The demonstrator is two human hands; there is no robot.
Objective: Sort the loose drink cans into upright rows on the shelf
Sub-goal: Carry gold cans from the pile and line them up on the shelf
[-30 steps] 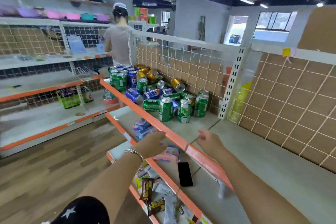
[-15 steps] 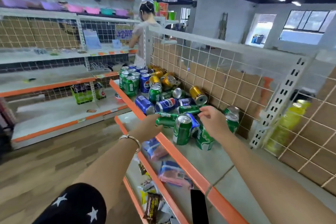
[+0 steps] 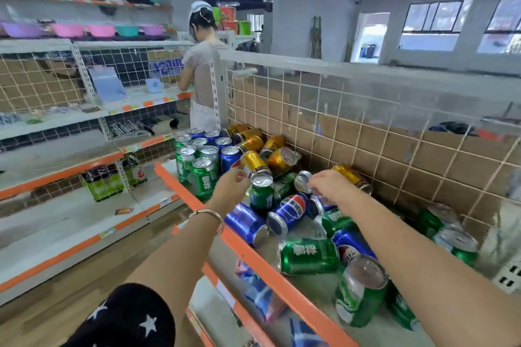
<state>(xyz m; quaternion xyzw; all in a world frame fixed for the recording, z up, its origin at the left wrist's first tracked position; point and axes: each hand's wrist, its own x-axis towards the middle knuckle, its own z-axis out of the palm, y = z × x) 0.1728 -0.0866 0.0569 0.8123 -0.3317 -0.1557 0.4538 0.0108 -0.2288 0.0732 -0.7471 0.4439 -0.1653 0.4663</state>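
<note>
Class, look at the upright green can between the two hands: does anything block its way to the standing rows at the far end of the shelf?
Yes. A tilted gold can lies just behind the green can, between it and the standing rows. The left hand is beside it.

Green, blue and gold drink cans lie jumbled mid-frame on the orange-edged shelf, with upright ones grouped behind.
</note>
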